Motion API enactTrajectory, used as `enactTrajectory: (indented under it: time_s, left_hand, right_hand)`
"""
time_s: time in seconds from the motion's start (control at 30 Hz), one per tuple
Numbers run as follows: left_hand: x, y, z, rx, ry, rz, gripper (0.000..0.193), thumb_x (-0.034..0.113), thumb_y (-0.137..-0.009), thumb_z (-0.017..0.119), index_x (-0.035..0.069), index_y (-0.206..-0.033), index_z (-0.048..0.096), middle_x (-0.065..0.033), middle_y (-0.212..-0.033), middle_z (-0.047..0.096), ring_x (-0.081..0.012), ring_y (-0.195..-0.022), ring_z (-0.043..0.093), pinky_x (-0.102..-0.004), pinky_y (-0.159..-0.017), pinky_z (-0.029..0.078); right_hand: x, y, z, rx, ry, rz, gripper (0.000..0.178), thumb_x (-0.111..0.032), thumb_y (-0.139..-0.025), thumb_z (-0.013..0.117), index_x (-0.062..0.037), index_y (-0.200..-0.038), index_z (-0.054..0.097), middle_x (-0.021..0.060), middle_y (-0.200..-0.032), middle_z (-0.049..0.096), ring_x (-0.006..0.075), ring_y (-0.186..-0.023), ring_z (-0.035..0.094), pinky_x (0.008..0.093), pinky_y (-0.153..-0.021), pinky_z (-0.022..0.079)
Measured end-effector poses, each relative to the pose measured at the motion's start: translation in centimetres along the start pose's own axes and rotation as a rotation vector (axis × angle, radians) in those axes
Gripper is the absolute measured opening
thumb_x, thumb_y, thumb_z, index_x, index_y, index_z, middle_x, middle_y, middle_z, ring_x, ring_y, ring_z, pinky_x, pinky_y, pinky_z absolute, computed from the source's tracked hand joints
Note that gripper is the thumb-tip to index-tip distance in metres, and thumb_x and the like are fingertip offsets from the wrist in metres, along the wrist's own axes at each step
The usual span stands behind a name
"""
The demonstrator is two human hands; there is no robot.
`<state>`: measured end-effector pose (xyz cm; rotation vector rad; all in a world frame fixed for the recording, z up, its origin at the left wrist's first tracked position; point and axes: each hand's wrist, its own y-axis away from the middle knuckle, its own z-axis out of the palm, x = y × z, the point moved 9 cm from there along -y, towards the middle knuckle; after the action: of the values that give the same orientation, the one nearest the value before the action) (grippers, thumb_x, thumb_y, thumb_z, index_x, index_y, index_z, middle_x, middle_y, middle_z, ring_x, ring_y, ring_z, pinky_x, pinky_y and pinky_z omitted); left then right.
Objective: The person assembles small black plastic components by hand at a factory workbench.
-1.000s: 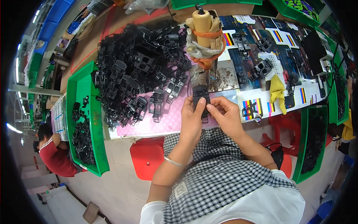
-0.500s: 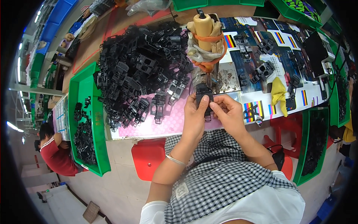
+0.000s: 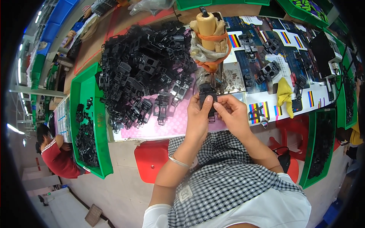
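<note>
Workshop interior, tiled floor, with a bench covered in part by a pink sheet [image 3: 176,124] and, to the right, by printed sheets [image 3: 317,89]. Far left on the bench: one large heap of black plastic parts [image 3: 140,68], loose and tangled. Right: a few similar parts, spaced apart; one yellow cloth [image 3: 284,97] near the edge. Beside the bench: one green tray [image 3: 105,159] to the left, one to the right, each holding dark pieces. Centre, far side of the hands: one upright tool [image 3: 207,34], pale handle, cloth wrapping, orange bands, metal tip downward. One held black part [image 3: 208,92], at the bench's near edge, just below that tip; contact cannot be told. Left hand [image 3: 198,112]: closed on the part, thumb on top. Right hand [image 3: 232,114]: thumb and fingertips pinching its right edge; undersides hidden. Step in hand, by judgement: two-handed positioning or fitting of this single part. Next move calls for a steady left hold, fine right-fingertip control and fingers clear of the tip.
</note>
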<state>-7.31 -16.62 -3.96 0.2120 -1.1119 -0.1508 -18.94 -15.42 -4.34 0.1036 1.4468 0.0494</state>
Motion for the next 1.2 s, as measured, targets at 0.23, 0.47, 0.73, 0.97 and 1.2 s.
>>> enactTrajectory:
  time_s: [0.23, 0.47, 0.73, 0.97, 1.2]
  left_hand:
    - [-0.18, -0.18, -0.30, 0.006, 0.000, -0.012, 0.033, 0.017, -0.091, 0.058, -0.004, -0.112, 0.042, -0.0084, -0.096, 0.057, -0.0100, -0.084, 0.055, -0.0222, -0.071, 0.047]
    - [-0.09, -0.45, -0.29, 0.002, 0.014, -0.007, 0.033, 0.016, -0.090, 0.058, -0.003, -0.112, 0.042, -0.0079, -0.097, 0.057, -0.0097, -0.085, 0.055, -0.0224, -0.074, 0.047]
    - [-0.31, -0.42, -0.33, -0.002, 0.016, -0.024, 0.033, 0.015, -0.090, 0.059, -0.003, -0.111, 0.042, -0.0077, -0.098, 0.056, -0.0096, -0.086, 0.054, -0.0223, -0.075, 0.046]
    - [-0.04, -0.38, -0.31, 0.004, 0.013, -0.013, 0.032, 0.015, -0.090, 0.059, -0.004, -0.111, 0.042, -0.0080, -0.098, 0.056, -0.0099, -0.086, 0.054, -0.0222, -0.075, 0.046]
    - [0.13, -0.65, -0.14, -0.006, -0.015, 0.001, 0.031, 0.014, -0.090, 0.059, -0.003, -0.110, 0.043, -0.0088, -0.099, 0.056, -0.0103, -0.088, 0.054, -0.0224, -0.075, 0.045]
  right_hand:
    - [-0.79, -0.05, 0.22, 0.017, 0.018, -0.063, 0.011, -0.007, -0.086, 0.062, 0.0000, -0.093, 0.059, -0.0008, -0.072, 0.058, 0.0029, -0.058, 0.051, 0.0175, -0.053, 0.043]
    - [-1.06, -0.21, 0.26, 0.016, 0.045, -0.070, 0.012, -0.008, -0.086, 0.062, 0.0000, -0.094, 0.059, -0.0013, -0.071, 0.058, 0.0027, -0.057, 0.051, 0.0170, -0.051, 0.042]
    - [-0.99, -0.15, 0.29, 0.010, 0.047, -0.081, 0.013, -0.008, -0.086, 0.062, 0.0006, -0.095, 0.059, -0.0006, -0.070, 0.058, 0.0032, -0.057, 0.052, 0.0171, -0.051, 0.042]
    - [-1.05, -0.23, 0.19, 0.017, 0.076, -0.101, 0.013, -0.008, -0.086, 0.062, 0.0009, -0.095, 0.059, -0.0005, -0.070, 0.058, 0.0039, -0.056, 0.052, 0.0176, -0.050, 0.042]
    - [-0.47, -0.38, 0.07, 0.018, 0.029, -0.010, 0.016, -0.006, -0.083, 0.064, 0.0029, -0.096, 0.059, 0.0022, -0.084, 0.061, 0.0061, -0.076, 0.054, 0.0210, -0.067, 0.045]
